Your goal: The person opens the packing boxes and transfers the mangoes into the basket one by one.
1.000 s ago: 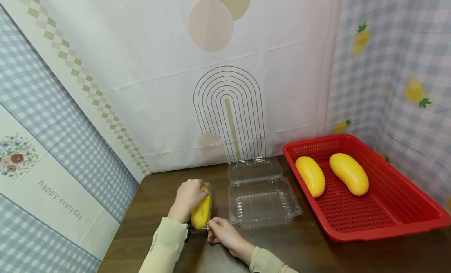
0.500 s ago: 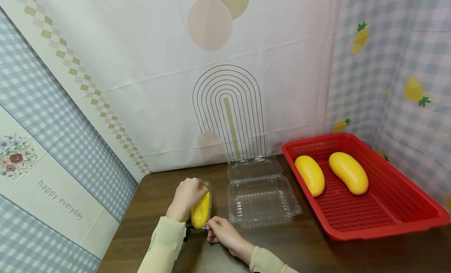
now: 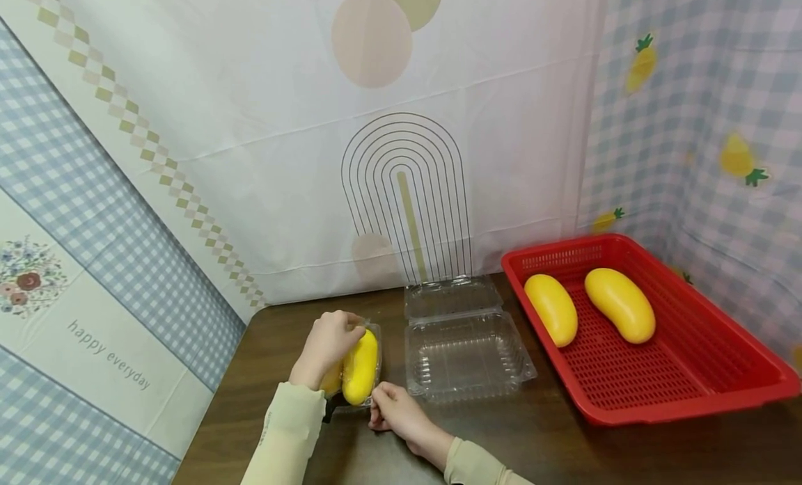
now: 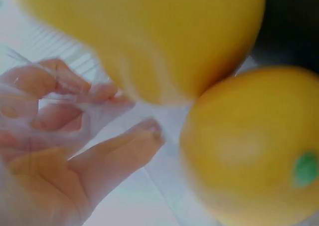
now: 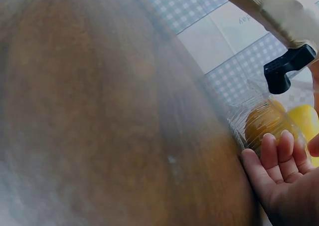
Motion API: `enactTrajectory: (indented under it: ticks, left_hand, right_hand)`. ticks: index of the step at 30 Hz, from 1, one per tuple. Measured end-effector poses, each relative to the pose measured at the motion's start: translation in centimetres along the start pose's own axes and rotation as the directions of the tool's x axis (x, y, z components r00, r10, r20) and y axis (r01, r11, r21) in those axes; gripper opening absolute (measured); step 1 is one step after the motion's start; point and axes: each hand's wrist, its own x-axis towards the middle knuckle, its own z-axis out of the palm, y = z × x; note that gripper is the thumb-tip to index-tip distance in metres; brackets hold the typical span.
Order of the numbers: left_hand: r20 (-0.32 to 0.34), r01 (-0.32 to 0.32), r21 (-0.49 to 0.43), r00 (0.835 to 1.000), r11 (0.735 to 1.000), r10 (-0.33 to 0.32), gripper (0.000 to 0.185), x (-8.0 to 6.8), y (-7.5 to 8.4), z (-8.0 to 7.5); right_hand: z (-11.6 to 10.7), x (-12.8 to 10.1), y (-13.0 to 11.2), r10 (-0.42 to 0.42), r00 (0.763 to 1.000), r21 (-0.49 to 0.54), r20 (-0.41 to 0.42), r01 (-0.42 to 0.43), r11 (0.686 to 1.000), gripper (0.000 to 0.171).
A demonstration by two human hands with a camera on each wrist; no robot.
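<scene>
A small clear plastic box (image 3: 375, 342) stands on the brown table (image 3: 539, 443) at the front left, with a yellow mango (image 3: 360, 367) inside. My left hand (image 3: 328, 340) curls round its far left side. My right hand (image 3: 390, 410) pinches its near corner. The left wrist view is filled by two yellow mangoes (image 4: 164, 36) (image 4: 249, 146), with my fingers (image 4: 114, 156) seen through clear plastic. In the right wrist view my fingertips (image 5: 279, 151) lie against the box (image 5: 249, 116), and the fruit (image 5: 266, 121) shows inside it.
An empty clear clamshell (image 3: 466, 353) lies open just right of the box. A red basket (image 3: 689, 408) at the right holds two yellow mangoes (image 3: 551, 309) (image 3: 620, 304). Patterned cloth walls close the back and both sides. The table's left edge is near my left arm.
The box has tipped a little to the right under my left hand, so the mango shows more fully, with a second patch of yellow to its left. My right hand has stayed at the near corner.
</scene>
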Motion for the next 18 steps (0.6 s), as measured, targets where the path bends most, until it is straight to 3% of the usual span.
enactTrajectory:
  ticks: [9,18]
  left_hand:
    - [0.011,0.026,-0.030,1.000,0.999,-0.026,0.031,-0.4,-0.2,-0.4]
    - [-0.038,0.065,-0.195,0.997,0.979,-0.074,0.040,-2.1,-1.3,-3.0]
  right_hand:
    - [0.0,-0.2,-0.2,0.010,1.000,0.004,-0.009,-0.010,1.000,0.021]
    - [0.1,-0.4,-0.4,0.021,1.000,0.004,-0.017,-0.021,1.000,0.022]
